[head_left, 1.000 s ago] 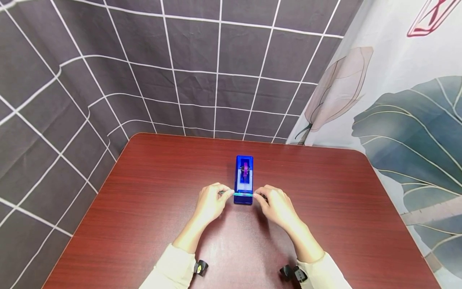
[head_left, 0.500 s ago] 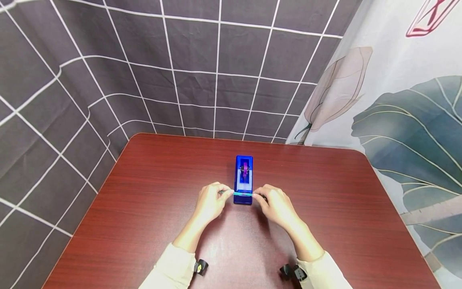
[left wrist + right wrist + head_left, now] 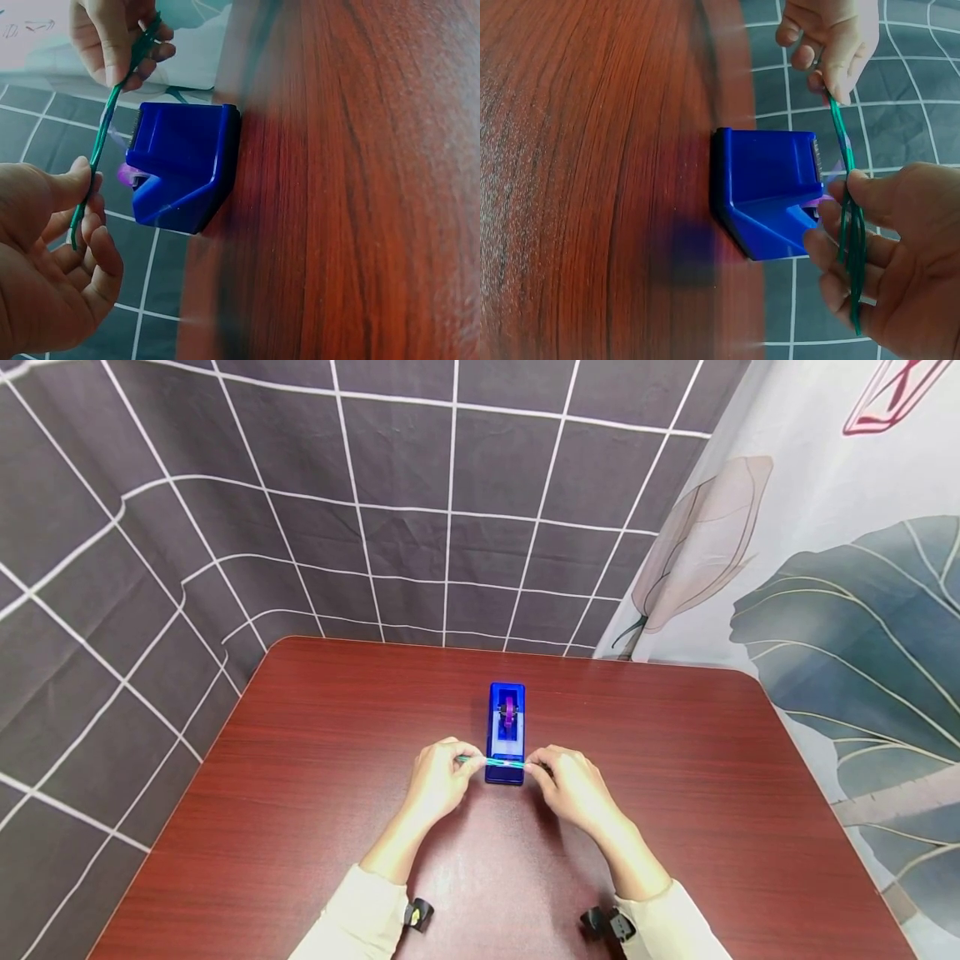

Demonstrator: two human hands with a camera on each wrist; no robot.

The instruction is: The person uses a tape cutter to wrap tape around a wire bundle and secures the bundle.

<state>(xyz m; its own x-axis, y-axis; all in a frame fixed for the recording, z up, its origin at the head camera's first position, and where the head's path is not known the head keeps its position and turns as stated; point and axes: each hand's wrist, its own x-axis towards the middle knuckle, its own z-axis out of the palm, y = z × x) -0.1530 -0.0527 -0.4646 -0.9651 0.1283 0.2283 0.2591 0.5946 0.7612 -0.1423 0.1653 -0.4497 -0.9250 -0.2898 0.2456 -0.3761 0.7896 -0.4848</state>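
Note:
A blue tape dispenser (image 3: 495, 747) stands on the table, with a purple tape roll (image 3: 509, 713) in its middle. A bundle of thin green strands (image 3: 504, 763) is stretched crosswise over its near end, close to the toothed cutter (image 3: 817, 159). My left hand (image 3: 438, 781) pinches the bundle's left end between thumb and forefinger; my right hand (image 3: 576, 787) pinches the other end. In the right wrist view several loose strand ends (image 3: 856, 277) hang across the right palm. A clear, purplish strip of tape (image 3: 116, 135) shows beside the bundle in the left wrist view.
The reddish-brown wooden table (image 3: 322, 760) reaches out on both sides of the dispenser. Behind and to the left hangs a dark grey curtain (image 3: 405, 460) with white grid lines. A leaf-patterned pale curtain (image 3: 810, 477) is at the right.
Both hands keep nearly the same place over the dispenser's near end. The green bundle has turned slightly between the fingers, with a little more of its left end showing.

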